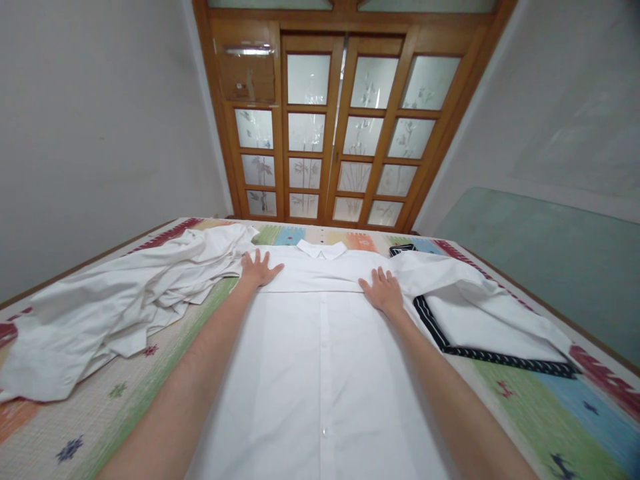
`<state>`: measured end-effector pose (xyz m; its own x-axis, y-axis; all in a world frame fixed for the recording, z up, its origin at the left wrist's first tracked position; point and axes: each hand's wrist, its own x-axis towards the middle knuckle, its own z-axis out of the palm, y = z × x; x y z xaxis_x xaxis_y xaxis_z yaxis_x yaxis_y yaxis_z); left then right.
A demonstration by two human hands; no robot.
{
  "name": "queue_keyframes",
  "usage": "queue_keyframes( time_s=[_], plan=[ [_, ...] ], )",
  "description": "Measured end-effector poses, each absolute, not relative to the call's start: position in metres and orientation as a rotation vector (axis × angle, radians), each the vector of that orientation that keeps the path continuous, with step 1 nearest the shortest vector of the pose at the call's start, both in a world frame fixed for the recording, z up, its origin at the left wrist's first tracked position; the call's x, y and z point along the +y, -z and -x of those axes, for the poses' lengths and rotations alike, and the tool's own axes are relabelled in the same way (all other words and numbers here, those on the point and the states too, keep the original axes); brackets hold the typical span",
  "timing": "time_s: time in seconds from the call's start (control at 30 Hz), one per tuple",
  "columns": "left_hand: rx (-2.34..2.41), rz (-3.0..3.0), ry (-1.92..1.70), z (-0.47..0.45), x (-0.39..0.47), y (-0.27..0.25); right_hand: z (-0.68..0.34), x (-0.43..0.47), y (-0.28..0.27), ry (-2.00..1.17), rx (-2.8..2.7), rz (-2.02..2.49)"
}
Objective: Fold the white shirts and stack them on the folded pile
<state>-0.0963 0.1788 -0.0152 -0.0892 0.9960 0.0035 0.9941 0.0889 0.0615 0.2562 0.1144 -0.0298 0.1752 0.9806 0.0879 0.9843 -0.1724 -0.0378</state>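
A white button-up shirt (295, 360) lies spread out in front of me, its collar (321, 249) at the far end and its button strip running down the middle. My left hand (257, 269) rests on the shirt's left shoulder area with the fingers spread. On the opposite shoulder area, my right hand (383, 289) lies flat, fingers apart. Neither hand grips the cloth. A sleeve of the shirt stretches out to the right, over a folded white cloth with a black patterned border (500, 357). The shirt's lower end runs out of view.
Crumpled white garments (115, 307) lie to the left. The surface is covered by a colourful patterned cloth (545, 407). Beyond it stand wooden doors with glass panes (345, 127), with walls on both sides. A pale green panel (540, 247) leans along the right wall.
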Motion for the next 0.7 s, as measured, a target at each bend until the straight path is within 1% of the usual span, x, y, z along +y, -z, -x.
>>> queue_keyframes(
  time_s=[0.43, 0.7],
  plan=[
    [2.297, -2.193, -0.122, 0.117, 0.198, 0.012, -0.255, 0.114, 0.028, 0.069, -1.958, 2.347],
    [2.345, -2.395, -0.279, 0.114, 0.193, 0.019, -0.254, 0.116, 0.029, 0.03, -1.92, 2.333]
  ],
)
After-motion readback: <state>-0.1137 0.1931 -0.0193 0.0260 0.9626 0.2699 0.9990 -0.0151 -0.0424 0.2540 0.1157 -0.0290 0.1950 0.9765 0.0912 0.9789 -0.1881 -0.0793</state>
